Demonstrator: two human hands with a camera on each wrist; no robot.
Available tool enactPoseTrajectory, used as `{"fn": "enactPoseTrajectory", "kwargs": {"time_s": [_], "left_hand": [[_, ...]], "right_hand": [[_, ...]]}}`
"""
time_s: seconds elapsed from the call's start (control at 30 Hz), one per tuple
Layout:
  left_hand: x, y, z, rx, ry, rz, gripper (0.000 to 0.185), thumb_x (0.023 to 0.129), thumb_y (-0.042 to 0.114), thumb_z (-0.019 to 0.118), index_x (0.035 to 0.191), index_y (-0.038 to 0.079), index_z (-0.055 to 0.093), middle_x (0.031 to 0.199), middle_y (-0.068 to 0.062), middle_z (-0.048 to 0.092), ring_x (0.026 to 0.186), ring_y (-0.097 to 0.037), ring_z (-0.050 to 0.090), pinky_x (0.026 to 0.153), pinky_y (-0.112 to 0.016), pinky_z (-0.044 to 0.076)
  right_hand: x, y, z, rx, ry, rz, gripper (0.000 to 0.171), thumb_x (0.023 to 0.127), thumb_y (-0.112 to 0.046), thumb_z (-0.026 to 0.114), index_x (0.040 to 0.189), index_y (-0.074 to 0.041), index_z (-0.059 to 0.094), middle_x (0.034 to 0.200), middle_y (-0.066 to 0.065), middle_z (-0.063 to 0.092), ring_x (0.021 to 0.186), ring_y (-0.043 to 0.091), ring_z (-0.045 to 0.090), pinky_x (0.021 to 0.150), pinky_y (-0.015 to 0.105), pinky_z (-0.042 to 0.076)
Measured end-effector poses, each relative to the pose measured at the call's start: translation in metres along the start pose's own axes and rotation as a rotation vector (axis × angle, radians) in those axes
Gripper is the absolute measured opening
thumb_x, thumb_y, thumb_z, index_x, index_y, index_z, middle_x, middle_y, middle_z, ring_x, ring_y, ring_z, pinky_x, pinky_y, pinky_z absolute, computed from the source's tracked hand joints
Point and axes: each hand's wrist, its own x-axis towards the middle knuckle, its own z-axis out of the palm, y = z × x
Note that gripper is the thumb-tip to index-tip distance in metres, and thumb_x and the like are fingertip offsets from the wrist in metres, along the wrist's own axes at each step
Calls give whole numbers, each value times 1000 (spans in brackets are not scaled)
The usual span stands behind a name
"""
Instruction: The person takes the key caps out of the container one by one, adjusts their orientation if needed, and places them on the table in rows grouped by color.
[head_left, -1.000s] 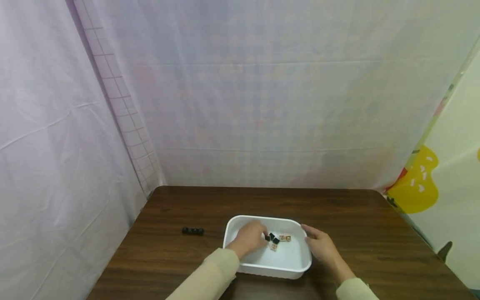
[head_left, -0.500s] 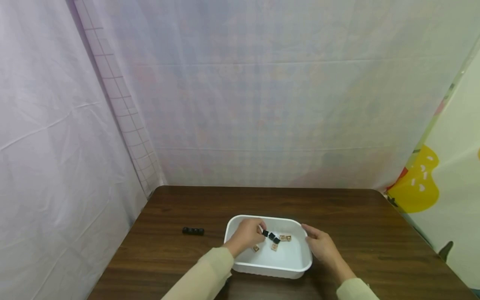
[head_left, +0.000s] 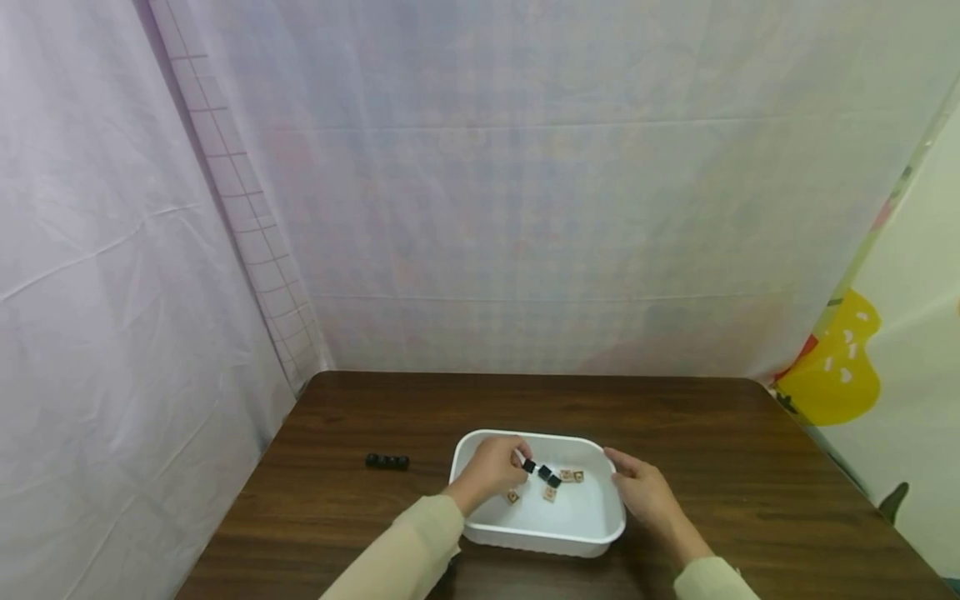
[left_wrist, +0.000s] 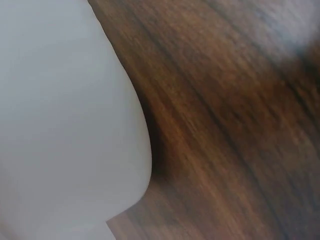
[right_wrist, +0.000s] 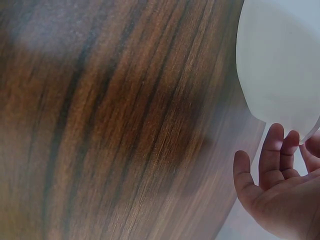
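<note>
A white plastic tray [head_left: 547, 542] stands on the table, holding several small black cubes and small light-wood tiles with dark markings. My left hand [head_left: 491, 471] reaches into its left part and pinches a black cube [head_left: 529, 467] at the fingertips. Two more black cubes [head_left: 549, 477] lie just right of it. One wooden tile [head_left: 550, 494] is in the middle, a pair of tiles [head_left: 572, 476] farther right, and another tile [head_left: 513, 497] below the left hand. My right hand [head_left: 647, 492] grips the tray's right rim; in the right wrist view its fingers touch the outer wall.
A short row of black cubes [head_left: 387, 462] lies on the dark wood table [head_left: 337, 517], left of the tray. A pale curtain [head_left: 517, 208] hangs behind the table's far edge. Another white cloth [head_left: 112, 333] hangs at the left.
My left hand has shifted slightly up and left, and the pinched black cube has moved with it, apart from the other cubes. A tile below the hand has come into view. My right hand stays put.
</note>
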Motion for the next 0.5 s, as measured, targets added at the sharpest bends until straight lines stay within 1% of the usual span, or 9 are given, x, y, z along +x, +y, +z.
{"fn": "enactPoseTrajectory", "kwargs": {"time_s": [0.13, 0.2, 0.3, 0.4, 0.5], "left_hand": [[-2, 1, -4, -13, -2, 3, 5, 86, 9, 73, 89, 9, 69, 68, 6, 59, 58, -3, 53, 54, -21, 46], [-3, 1, -6, -22, -5, -4, 4, 90, 14, 72, 88, 11, 69, 70, 5, 61, 59, -3, 54, 54, -22, 46], [-4, 1, -7, -15, 1, 1, 5, 87, 12, 74, 89, 9, 70, 72, 4, 62, 62, -5, 55, 57, -23, 46], [-4, 1, -9, 5, 9, 23, 13, 83, 8, 77, 94, 3, 72, 74, 2, 63, 67, -5, 54, 62, -23, 46], [-4, 2, -11, -5, -9, 31, 19, 81, 3, 77, 99, -3, 73, 77, 0, 65, 70, -6, 55, 65, -23, 47]], "right_hand": [[0, -3, 0, -10, 4, 1, 45, 93, 1, 48, 138, 9, 50, 117, 35, 61, 93, 30, 66, 77, 39, 55], [0, -4, -1, -14, 5, -2, 45, 93, 1, 48, 137, 9, 50, 115, 35, 62, 92, 30, 66, 76, 38, 55], [1, -4, -1, -19, 6, -9, 45, 93, 1, 49, 137, 9, 51, 112, 33, 63, 90, 30, 66, 75, 37, 55], [0, -3, -2, -12, 6, -18, 45, 92, 2, 49, 136, 10, 51, 109, 32, 64, 88, 29, 66, 73, 35, 54], [-1, -3, -2, -12, 0, -23, 45, 92, 2, 49, 136, 11, 51, 109, 33, 64, 88, 29, 66, 73, 35, 55]]}}
